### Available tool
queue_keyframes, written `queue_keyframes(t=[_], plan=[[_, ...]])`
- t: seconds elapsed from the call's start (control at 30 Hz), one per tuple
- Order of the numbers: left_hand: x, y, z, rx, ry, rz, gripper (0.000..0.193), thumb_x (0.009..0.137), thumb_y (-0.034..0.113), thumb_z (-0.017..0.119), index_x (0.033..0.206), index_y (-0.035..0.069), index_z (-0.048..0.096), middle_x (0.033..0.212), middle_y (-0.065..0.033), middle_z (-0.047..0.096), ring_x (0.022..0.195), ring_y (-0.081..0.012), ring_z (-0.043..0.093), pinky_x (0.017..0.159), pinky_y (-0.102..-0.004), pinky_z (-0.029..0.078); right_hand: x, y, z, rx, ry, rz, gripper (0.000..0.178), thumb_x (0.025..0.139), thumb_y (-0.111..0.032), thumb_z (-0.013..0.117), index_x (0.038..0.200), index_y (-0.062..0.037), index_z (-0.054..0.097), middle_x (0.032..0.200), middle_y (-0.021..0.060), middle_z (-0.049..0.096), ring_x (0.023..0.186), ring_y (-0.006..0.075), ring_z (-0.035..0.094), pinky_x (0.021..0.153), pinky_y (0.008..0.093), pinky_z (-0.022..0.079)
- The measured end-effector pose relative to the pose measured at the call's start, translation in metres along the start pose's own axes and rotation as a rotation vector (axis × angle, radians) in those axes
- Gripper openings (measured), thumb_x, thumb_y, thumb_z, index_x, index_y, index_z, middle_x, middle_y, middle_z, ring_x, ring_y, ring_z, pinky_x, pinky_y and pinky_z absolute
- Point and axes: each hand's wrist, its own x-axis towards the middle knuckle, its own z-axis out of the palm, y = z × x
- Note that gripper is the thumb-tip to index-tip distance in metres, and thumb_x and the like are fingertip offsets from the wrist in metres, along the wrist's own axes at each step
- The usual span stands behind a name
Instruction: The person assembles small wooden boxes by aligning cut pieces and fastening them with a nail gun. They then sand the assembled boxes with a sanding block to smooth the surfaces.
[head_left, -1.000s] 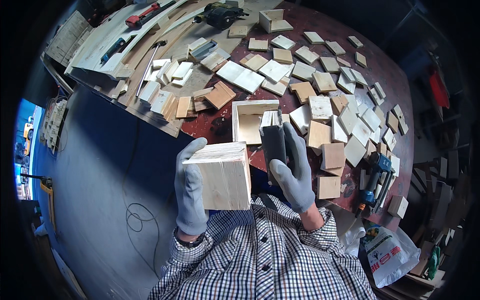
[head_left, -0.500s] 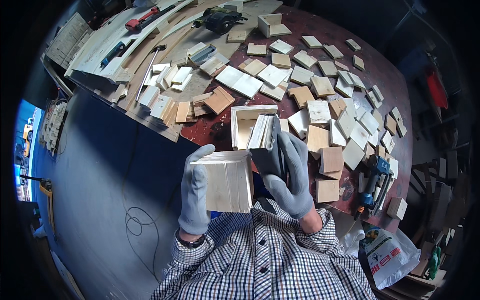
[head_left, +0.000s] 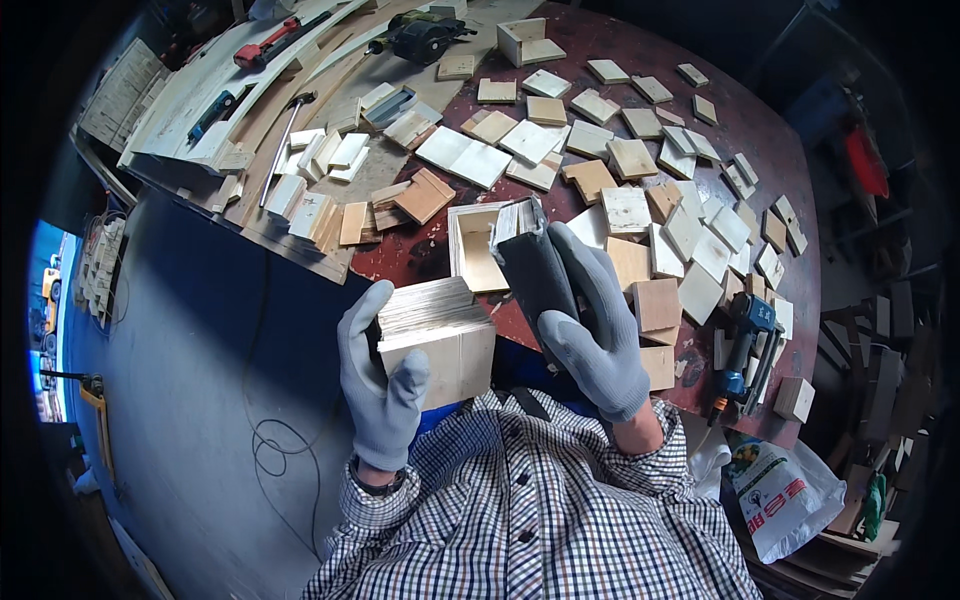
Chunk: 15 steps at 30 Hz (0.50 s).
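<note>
My left hand, in a grey glove, grips a small pale plywood box by its left side, with the thumb across its near face. The rough layered edge of the box points up and away from me. My gloved right hand clasps a dark grey sanding block, tilted, with pale wood layers at its upper end. This block is raised beside the box's far right corner, apart from it. Behind it on the table stands an open-topped wooden box, partly hidden by the sanding block.
Many small wooden pieces lie scattered over the dark red table. A blue nail gun rests at the right edge. Farther left are a hammer, a red tool and a dark power tool. A plastic bag hangs at lower right.
The box in my left hand has tipped and lowered, showing more of its layered edge. My right hand has moved right and nearer to me, tilting the sanding block away from the box.
</note>
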Motion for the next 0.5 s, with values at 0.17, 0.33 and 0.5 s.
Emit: queue_keyframes(t=[0.17, 0.33, 0.5], plan=[[-0.005, -0.003, -0.006, 0.093, 0.055, 0.155, 0.092, 0.094, 0.067, 0.071, 0.148, -0.003, 0.048, 0.136, -0.0184, 0.052, 0.124, -0.0275, 0.058, 0.105, -0.0414, 0.052, 0.006, -0.036, 0.001, -0.482, -0.271, -0.348, 0.072, 0.090, -0.032, 0.078, 0.154, -0.0082, 0.056, 0.140, 0.0294, 0.054, 0.123, 0.0432, 0.057, 0.109, 0.0502, 0.043], [-0.009, -0.013, -0.019, 0.325, 0.083, 0.423, 0.093, 0.096, 0.070, 0.067, 0.152, 0.001, 0.040, 0.132, -0.0219, 0.050, 0.120, -0.0311, 0.057, 0.097, -0.0426, 0.055, -0.004, 0.011, -0.018, -0.817, -0.268, 0.061, 0.068, 0.091, -0.034, 0.076, 0.152, -0.0097, 0.058, 0.130, 0.0283, 0.060, 0.118, 0.0443, 0.060, 0.105, 0.0502, 0.046], [-0.003, -0.006, -0.013, 0.511, 0.241, 0.506, 0.095, 0.099, 0.074, 0.057, 0.156, -0.001, 0.038, 0.138, -0.0200, 0.051, 0.125, -0.0293, 0.060, 0.103, -0.0399, 0.055, -0.017, 0.019, -0.016, -0.322, 0.026, 0.237, 0.071, 0.095, -0.027, 0.074, 0.156, -0.0013, 0.050, 0.140, 0.0223, 0.055, 0.126, 0.0348, 0.060, 0.110, 0.0423, 0.048]])
